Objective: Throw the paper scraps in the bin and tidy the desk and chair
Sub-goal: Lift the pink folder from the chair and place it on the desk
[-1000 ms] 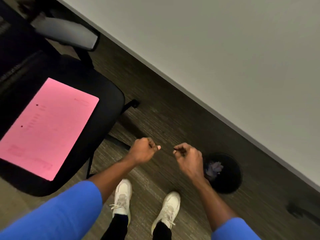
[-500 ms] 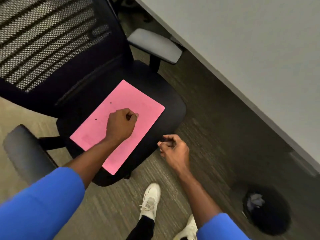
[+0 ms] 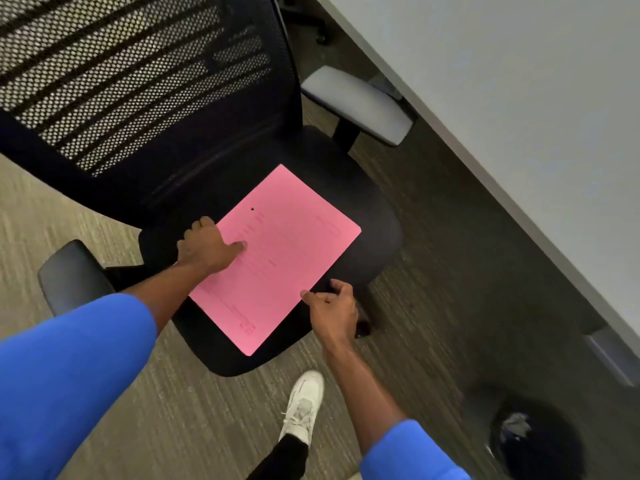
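Note:
A pink sheet (image 3: 284, 251) lies flat on the black seat of the office chair (image 3: 377, 216). My left hand (image 3: 207, 245) grips the sheet's left edge, with the thumb on top and the fingers curled at the edge. My right hand (image 3: 332, 306) is at the sheet's lower right edge; its thumb tip touches the edge and its fingers are loosely bent over the seat. A black bin (image 3: 554, 455) stands on the floor at the lower right, with a crumpled paper scrap (image 3: 516, 426) inside.
The grey desk top (image 3: 519, 98) runs diagonally along the right, close to the chair's grey armrest (image 3: 356, 105). The chair's mesh back (image 3: 131, 74) fills the upper left, and a black armrest (image 3: 72, 275) is at the left. My white shoe (image 3: 303, 407) stands on the carpet.
The view swung from the bin over to the chair. Both hands moved from above the floor to the pink sheet, the left onto its left edge and the right to its lower right edge.

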Tool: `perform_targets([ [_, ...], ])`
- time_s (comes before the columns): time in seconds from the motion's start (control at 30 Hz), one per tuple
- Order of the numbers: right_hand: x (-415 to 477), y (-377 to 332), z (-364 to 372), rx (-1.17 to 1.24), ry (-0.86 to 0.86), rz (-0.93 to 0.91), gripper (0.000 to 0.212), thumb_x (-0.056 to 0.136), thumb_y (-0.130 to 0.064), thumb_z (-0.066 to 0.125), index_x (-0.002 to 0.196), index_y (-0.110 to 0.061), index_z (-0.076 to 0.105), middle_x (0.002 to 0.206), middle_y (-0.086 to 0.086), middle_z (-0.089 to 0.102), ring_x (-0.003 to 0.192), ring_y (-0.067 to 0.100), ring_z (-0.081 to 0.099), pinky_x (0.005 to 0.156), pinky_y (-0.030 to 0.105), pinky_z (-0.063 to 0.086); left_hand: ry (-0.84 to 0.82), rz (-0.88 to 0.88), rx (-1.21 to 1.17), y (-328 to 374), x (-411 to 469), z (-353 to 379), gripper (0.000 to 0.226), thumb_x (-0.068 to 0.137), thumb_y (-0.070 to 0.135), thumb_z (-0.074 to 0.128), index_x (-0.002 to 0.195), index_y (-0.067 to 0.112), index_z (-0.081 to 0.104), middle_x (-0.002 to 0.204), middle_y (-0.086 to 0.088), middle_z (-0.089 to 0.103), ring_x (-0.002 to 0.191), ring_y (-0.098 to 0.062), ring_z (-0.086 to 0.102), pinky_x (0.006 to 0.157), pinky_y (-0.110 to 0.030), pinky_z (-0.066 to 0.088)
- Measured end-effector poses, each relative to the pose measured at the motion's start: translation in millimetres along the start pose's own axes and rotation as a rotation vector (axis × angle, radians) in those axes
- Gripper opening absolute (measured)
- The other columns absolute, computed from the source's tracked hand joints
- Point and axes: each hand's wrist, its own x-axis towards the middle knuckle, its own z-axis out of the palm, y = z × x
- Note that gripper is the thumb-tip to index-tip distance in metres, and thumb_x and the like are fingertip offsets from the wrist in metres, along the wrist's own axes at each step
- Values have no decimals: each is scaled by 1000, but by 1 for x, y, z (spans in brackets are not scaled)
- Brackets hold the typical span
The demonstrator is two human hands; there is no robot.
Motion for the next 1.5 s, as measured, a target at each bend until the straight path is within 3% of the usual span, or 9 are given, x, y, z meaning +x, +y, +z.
perform_targets([
  [0.27,3,-7,-12,90,-102,96,49,84,-12,85,121,-18,54,115,10,75,107,29,73,93,50,62,-94,13,-105,-11,-18,-3,33,91,31,83,113,9,72,120,-17,74,110,-39,71,94,-49,61],
  [0.4,-8,-3,-37,42,-51,3,34,87,0,70,113,-17,57,103,6,77,102,28,76,74,36,61,-125,53,-161,-11,-42,-10,25,87,28,88,101,13,74,112,-14,77,104,-36,74,92,-48,63],
  [0.6,-48,-2,-94,-45,-37,-89,30,88,1,73,104,-20,60,99,8,79,92,29,77,82,54,65,-165,102,-220,2,-91,-29,25,86,27,88,95,18,67,102,-3,75,88,-24,72,74,-39,61],
  [0.77,-100,-16,-170,-106,37,-174,31,90,-2,76,112,-19,62,89,-2,73,70,-1,69,56,16,54,-148,199,-277,31,-158,-53,26,87,24,87,99,22,63,100,3,70,80,-11,63,63,-32,48],
  [0.9,-135,-32,-228,-138,81,-201,39,94,-12,76,128,-19,58,110,-4,73,90,8,73,70,31,66,-153,309,-327,62,-210,-75,31,89,21,85,113,20,65,109,4,71,94,-17,68,77,-36,55],
  [1.13,-187,-60,-311,-79,132,-281,46,97,-22,74,137,-25,52,125,-7,68,99,9,72,80,25,61,-112,447,-380,117,-280,-116,35,91,18,82,123,18,67,112,3,75,99,-18,73,87,-45,65],
  [1.3,-213,-72,-361,-33,157,-345,46,97,-25,74,136,-35,52,122,-17,68,94,0,73,58,7,53,-85,525,-432,152,-322,-131,37,93,16,79,128,23,69,104,11,73,96,-13,74,86,-45,67],
  [1.4,-220,-73,-387,-2,149,-382,42,97,-24,74,125,-46,51,118,-24,67,96,-12,71,70,12,60,-79,559,-447,167,-342,-131,42,94,16,78,133,25,67,101,16,70,94,-9,73,82,-38,66],
  [1.5,-219,-75,-412,-32,118,-390,53,95,-29,77,139,-38,49,130,-17,68,110,5,72,99,39,61,-46,573,-486,182,-358,-127,48,94,16,79,137,27,63,104,18,68,93,-6,72,75,-30,61],
])
